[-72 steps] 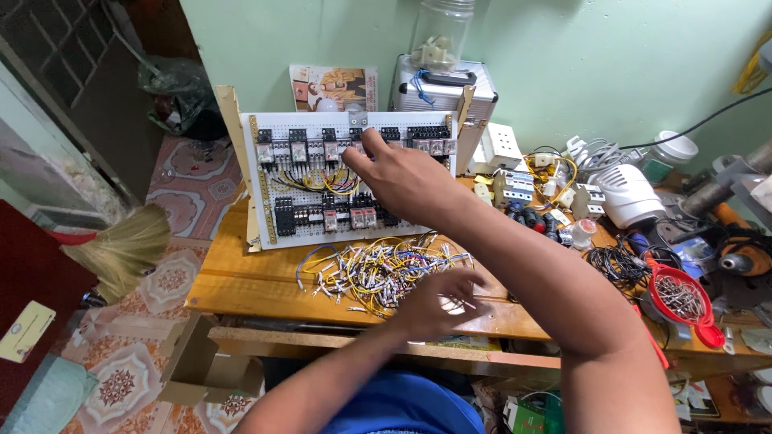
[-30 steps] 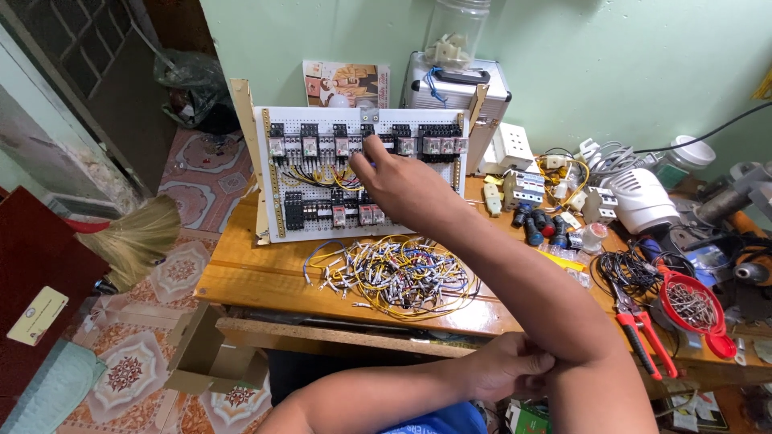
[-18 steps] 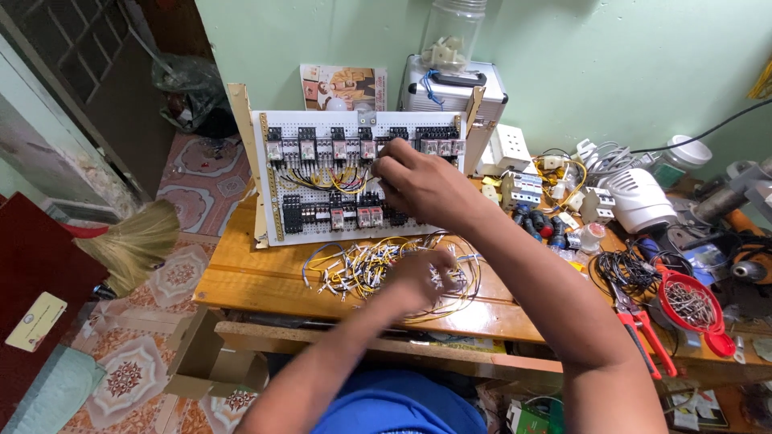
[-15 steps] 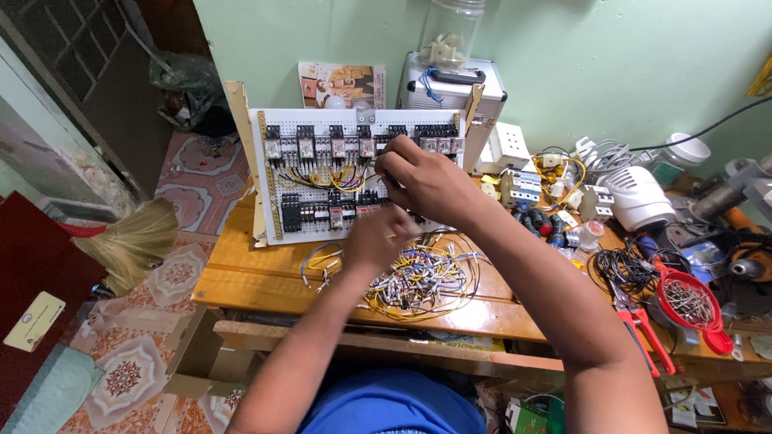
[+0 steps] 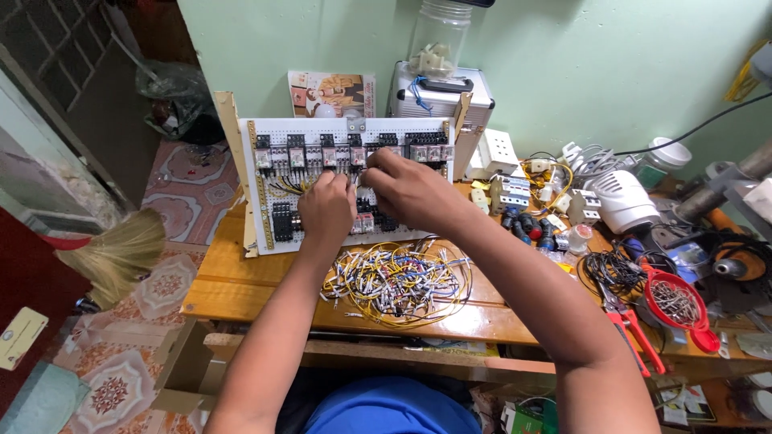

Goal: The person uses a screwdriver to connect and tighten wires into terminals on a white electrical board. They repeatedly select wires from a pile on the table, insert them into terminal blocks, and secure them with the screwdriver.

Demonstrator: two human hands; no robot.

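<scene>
A white perforated panel with rows of black relays and yellow wiring leans upright at the back of the wooden table. Both my hands are pressed against its middle. My left hand has its fingers curled at the panel, over the lower row of parts. My right hand pinches at the wiring just below the upper relay row, fingertips close to my left hand. What the fingers grip is hidden. A loose heap of short yellow and white wires lies on the table right below my hands.
Behind the panel stand a silver case and a clear jar. To the right lie breakers, a white fan-like device, black cable coils, red-handled pliers and a red strainer. A broom lies left on the tiled floor.
My left hand rose from below the table edge, passed over the wire heap and came up to the panel beside my right hand. My right hand stayed on the panel.
</scene>
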